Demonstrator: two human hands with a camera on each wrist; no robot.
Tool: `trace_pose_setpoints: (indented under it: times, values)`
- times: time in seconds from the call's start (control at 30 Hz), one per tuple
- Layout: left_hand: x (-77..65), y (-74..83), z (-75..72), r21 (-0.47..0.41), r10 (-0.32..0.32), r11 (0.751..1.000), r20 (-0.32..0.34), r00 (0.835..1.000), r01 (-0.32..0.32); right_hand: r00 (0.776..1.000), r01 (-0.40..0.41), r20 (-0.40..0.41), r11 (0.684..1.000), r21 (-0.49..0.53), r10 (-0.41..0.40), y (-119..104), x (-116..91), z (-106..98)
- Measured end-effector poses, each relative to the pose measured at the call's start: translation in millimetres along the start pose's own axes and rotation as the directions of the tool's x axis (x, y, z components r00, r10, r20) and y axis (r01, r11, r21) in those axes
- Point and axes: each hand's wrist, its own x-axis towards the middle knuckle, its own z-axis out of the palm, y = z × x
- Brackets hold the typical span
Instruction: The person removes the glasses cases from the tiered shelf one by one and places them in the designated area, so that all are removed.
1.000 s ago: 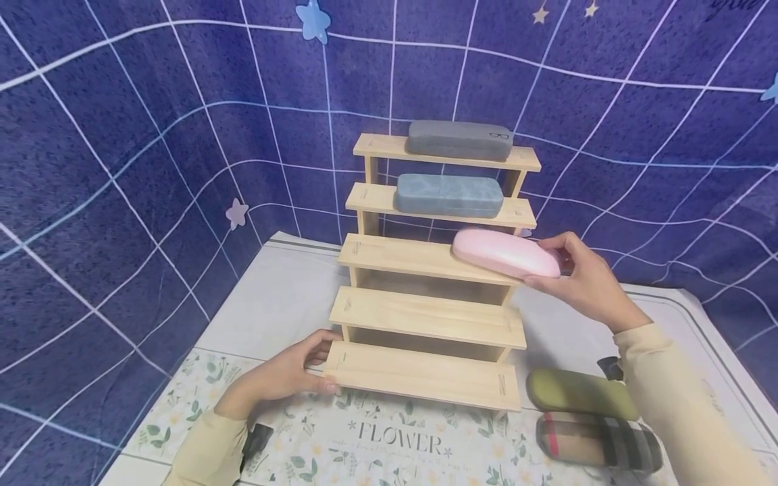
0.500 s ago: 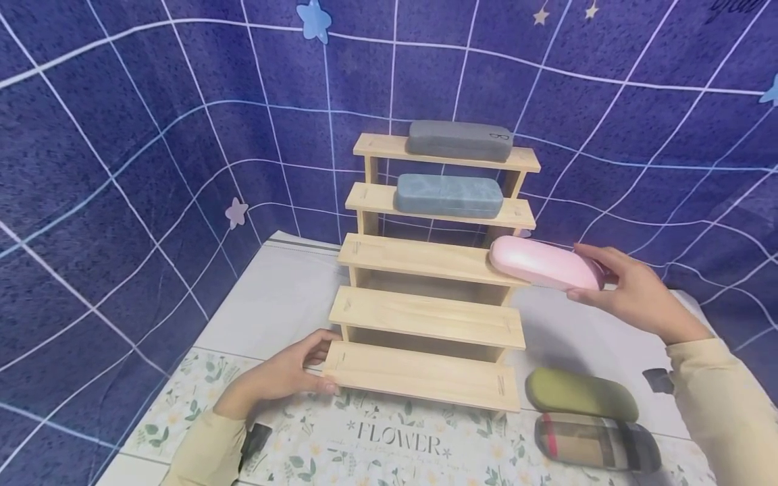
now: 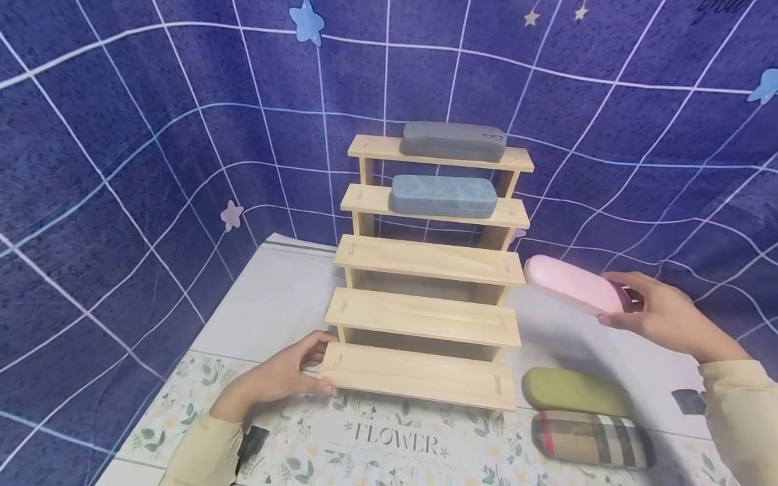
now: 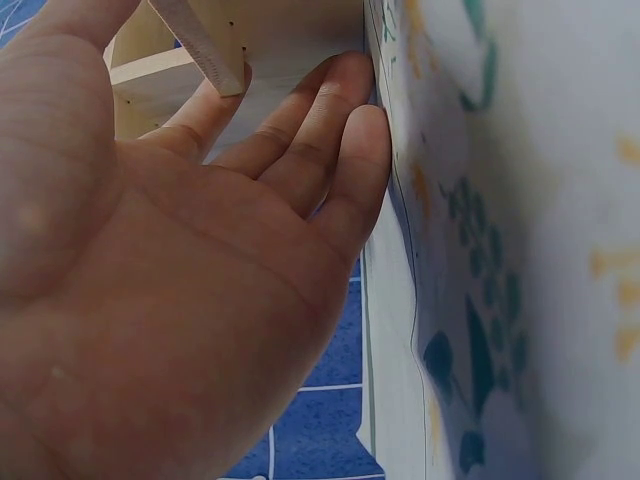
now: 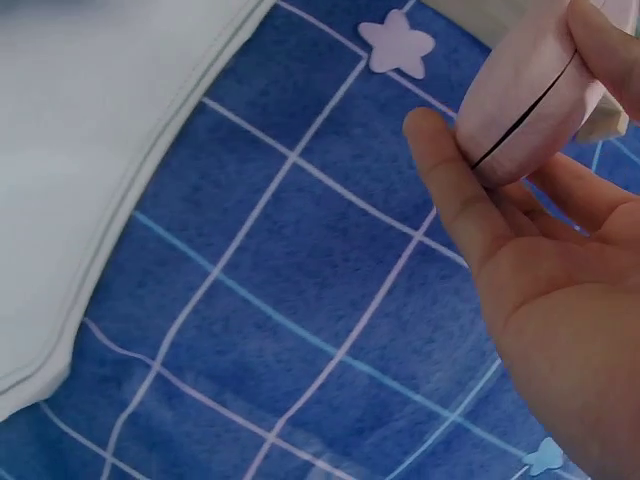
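Blue backdrop (image 3: 182, 142): spread across the upper frame and left side, patterned with pale grid lines and stars.
Wooden rack (image 3: 422, 316): stood at centre, five stepped shelves; the grey case (image 3: 452, 142) is borne by the top one, the blue case (image 3: 444, 196) by the one below.
Lower right: the green case (image 3: 574, 391) and plaid case (image 3: 589, 440) are laid side by side on the table, below the right hand (image 3: 665, 314).
Floral mat (image 3: 292, 439): laid along the bottom of the frame, partly covered by the rack.
Pink case (image 3: 571, 285): held aloft right of centre, just beside the middle shelf's right end; whether that shelf is touched cannot be told.
Right fingers: closed on the case's right end, thumb on the near side; a dark seam is shown in the right wrist view.
Right hand: reached in from the right edge.
Left hand (image 3: 273, 378): placed lower left, the bottom shelf's left end held between thumb and fingers.
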Motion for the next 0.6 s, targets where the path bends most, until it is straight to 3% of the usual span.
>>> trace_pose_setpoints:
  times: [0.33,0.6]
  values:
    - [-0.1,1.2,0.4,0.010,-0.024,1.000,-0.009,1.000,0.024,0.992,0.119,0.031,0.989,0.091,-0.123,29,-17,40]
    - [-0.2,1.4,1.2,0.017,-0.027,0.999,-0.010,1.000,0.027,0.982,0.014,0.188,0.993,0.114,-0.036,40,-28,63]
